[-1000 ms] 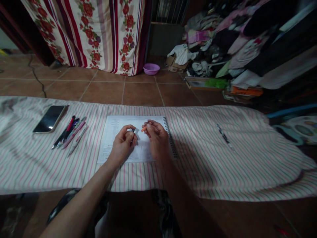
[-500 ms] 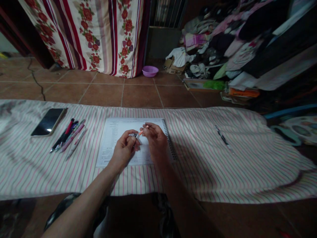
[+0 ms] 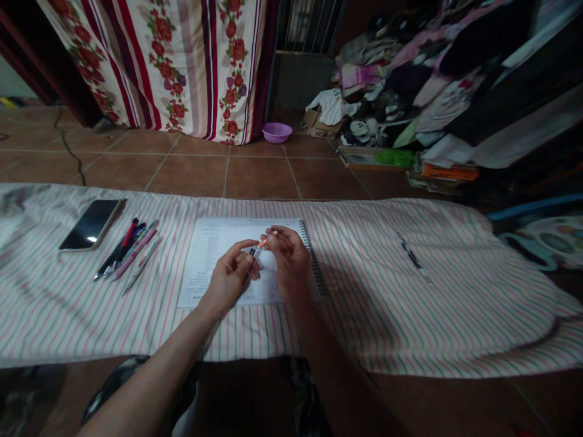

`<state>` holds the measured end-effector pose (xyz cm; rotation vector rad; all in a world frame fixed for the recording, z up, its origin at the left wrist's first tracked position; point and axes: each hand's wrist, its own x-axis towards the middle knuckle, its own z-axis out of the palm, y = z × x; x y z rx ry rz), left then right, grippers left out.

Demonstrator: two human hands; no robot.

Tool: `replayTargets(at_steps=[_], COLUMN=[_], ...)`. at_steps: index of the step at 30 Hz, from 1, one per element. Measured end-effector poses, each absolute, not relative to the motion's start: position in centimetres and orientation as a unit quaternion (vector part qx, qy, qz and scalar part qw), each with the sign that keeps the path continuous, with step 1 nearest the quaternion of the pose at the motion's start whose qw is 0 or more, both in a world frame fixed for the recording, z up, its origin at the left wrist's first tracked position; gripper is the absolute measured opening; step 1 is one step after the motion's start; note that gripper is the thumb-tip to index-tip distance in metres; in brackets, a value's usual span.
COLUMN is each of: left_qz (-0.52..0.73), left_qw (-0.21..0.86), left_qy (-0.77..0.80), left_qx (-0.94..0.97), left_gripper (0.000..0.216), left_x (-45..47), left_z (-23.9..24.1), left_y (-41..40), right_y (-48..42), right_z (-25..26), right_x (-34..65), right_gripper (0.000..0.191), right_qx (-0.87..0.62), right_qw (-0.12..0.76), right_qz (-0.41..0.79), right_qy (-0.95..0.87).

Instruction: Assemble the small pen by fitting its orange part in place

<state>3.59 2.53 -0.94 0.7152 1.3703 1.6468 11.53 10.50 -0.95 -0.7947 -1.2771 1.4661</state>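
Above an open spiral notebook (image 3: 200,267), my two hands meet with their fingertips close together. My left hand (image 3: 230,270) is closed, pinching a small black pen part (image 3: 252,251) between thumb and fingers. Closed as well, my right hand (image 3: 291,255) grips a thin orange pen piece (image 3: 262,244) whose end points at the black part. A pale or clear bit shows where the two pieces come together; whether they are joined I cannot tell. Fingers cover much of both pieces.
Left of the notebook lie several pens (image 3: 130,249) in a bunch and a phone (image 3: 92,224). A black-and-white pen (image 3: 413,258) rests to the right on the striped cloth (image 3: 364,243). Beyond are a purple basin (image 3: 277,132) and heaped clothes (image 3: 410,79).
Both hands stay over the notebook with the same pieces and have shifted very slightly to the right, along with a small shift of the whole view.
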Motion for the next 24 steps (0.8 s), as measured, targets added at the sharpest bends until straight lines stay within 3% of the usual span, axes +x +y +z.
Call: replayTargets(at_steps=[24], left_qz=[0.656], left_qw=[0.426], left_qy=[0.549], left_qx=[0.296], left_gripper=[0.040], left_x=[3.60], left_z=[-1.20], left_y=[2.53], right_y=[10.92], right_z=[-1.09], right_x=[11.72], right_gripper=[0.022], right_qx=[-0.338], right_qw=[0.503], right_qz=[0.582], right_qy=[-0.543])
